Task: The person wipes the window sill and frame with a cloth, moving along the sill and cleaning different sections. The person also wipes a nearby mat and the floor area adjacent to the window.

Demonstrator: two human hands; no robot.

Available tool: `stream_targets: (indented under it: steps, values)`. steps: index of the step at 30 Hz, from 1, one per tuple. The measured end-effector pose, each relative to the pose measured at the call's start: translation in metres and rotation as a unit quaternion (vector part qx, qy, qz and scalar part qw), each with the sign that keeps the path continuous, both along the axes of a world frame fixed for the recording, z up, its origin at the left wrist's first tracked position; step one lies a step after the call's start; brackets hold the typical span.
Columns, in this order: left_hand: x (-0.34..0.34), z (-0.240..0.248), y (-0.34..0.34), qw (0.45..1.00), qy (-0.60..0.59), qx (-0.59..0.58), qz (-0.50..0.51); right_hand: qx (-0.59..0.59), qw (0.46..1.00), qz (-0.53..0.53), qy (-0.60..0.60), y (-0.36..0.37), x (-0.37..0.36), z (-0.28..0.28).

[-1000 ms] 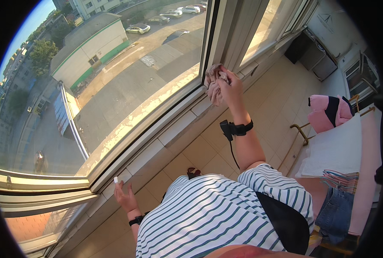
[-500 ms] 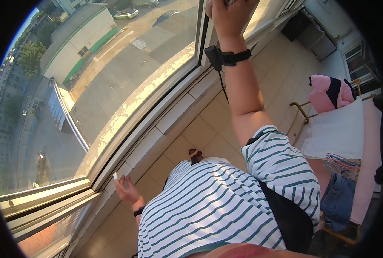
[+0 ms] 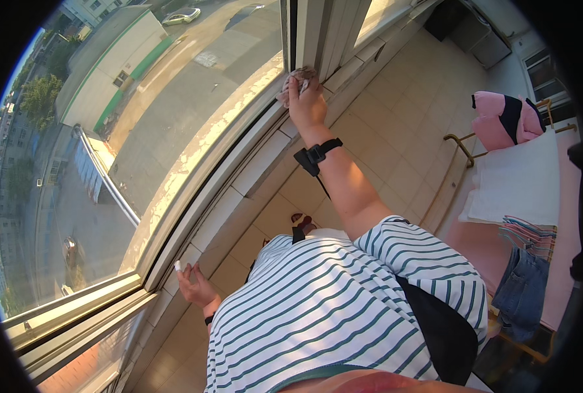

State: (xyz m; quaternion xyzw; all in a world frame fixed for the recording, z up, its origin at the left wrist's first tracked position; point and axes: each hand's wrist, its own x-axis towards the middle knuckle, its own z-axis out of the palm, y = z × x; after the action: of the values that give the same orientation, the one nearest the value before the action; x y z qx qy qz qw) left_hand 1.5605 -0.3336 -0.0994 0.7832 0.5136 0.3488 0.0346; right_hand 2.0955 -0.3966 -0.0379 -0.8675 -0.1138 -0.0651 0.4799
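Note:
My right hand [image 3: 306, 103] is closed round a crumpled greyish-pink rag [image 3: 298, 84]. It presses the rag to the window frame [image 3: 279, 105], at the lower corner where an upright post meets the bottom rail. A black band with a small box and a cord is strapped to that wrist. Lower down at the left, my left hand [image 3: 196, 287] is beside the tiled sill [image 3: 206, 237], fingers apart. Something white, perhaps a bandage, covers one of its fingertips. The large window pane [image 3: 173, 131] stretches along my left side.
To the right, a drying rack [image 3: 460, 147] carries a pink and black garment [image 3: 506, 121], a white cloth [image 3: 517, 180] and denim shorts [image 3: 520, 285]. Several hangers [image 3: 530, 232] bunch together there. A grey box-shaped appliance [image 3: 490, 47] stands at the far end of the tiled floor [image 3: 396, 124].
My right hand has come down along the upright window post to the lower frame corner, bringing the rag into full view. The left hand has hardly moved.

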Motion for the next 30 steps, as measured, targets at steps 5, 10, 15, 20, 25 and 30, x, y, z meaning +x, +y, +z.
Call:
stream_targets:
  steps: [5,10,15,20,25,30]
  values:
    - [0.002,0.000,0.002,1.000,-0.008,-0.020,0.003,0.013,0.990,0.114,0.088,-0.013,-0.022,-0.013]
    - [0.006,0.005,0.001,0.999,-0.009,-0.039,0.020,0.123,0.948,0.141,0.258,-0.038,-0.030,-0.034]
    - [0.005,0.006,0.001,0.999,0.007,-0.035,0.020,0.275,0.954,-0.002,0.119,-0.020,0.029,-0.019]
    - [0.004,0.004,0.001,0.998,0.004,-0.061,0.014,0.354,0.913,0.059,0.196,0.019,0.005,-0.021]
    - [0.003,0.010,0.001,0.997,0.009,-0.076,0.018,0.209,0.976,0.016,0.056,0.033,-0.031,0.011]
    - [0.005,0.014,-0.003,0.998,-0.009,-0.056,0.009,0.228,0.967,0.060,-0.095,0.029,0.021,0.109]
